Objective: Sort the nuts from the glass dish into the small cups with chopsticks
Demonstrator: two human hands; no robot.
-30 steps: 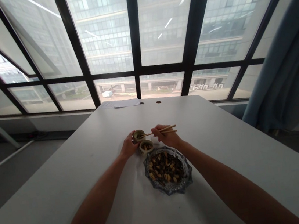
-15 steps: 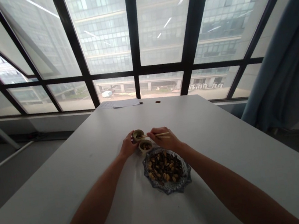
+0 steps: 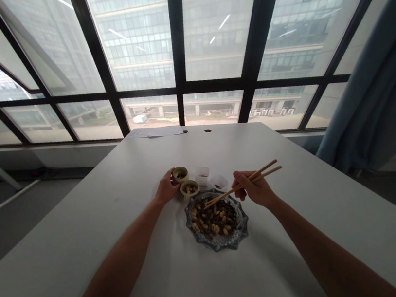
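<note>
A pair of wooden chopsticks (image 3: 240, 186) is gripped in my right hand (image 3: 254, 188). Their tips reach over the mixed nuts and dark seeds (image 3: 215, 222) in a scalloped glass bowl (image 3: 220, 247). My left hand (image 3: 166, 187) is closed around the left side of a small greenish cup (image 3: 180, 174), which has a little dark content at its bottom. Just in front of it stands a second small cup (image 3: 189, 189) with pale nut pieces inside. Two small clear plastic cups, one (image 3: 202, 173) farther back and one (image 3: 219, 183) behind the glass bowl, hold small amounts of something.
White papers (image 3: 155, 132) lie at the far edge of the white table (image 3: 156, 272). Beside them is a round cable hole (image 3: 208, 131). Large windows rise behind the table, and a blue curtain (image 3: 368, 80) hangs at the right.
My right hand has moved right and back from the greenish cup, bringing the chopstick tips over the glass bowl. The two clear plastic cups are now uncovered. My left hand stays at the cup.
</note>
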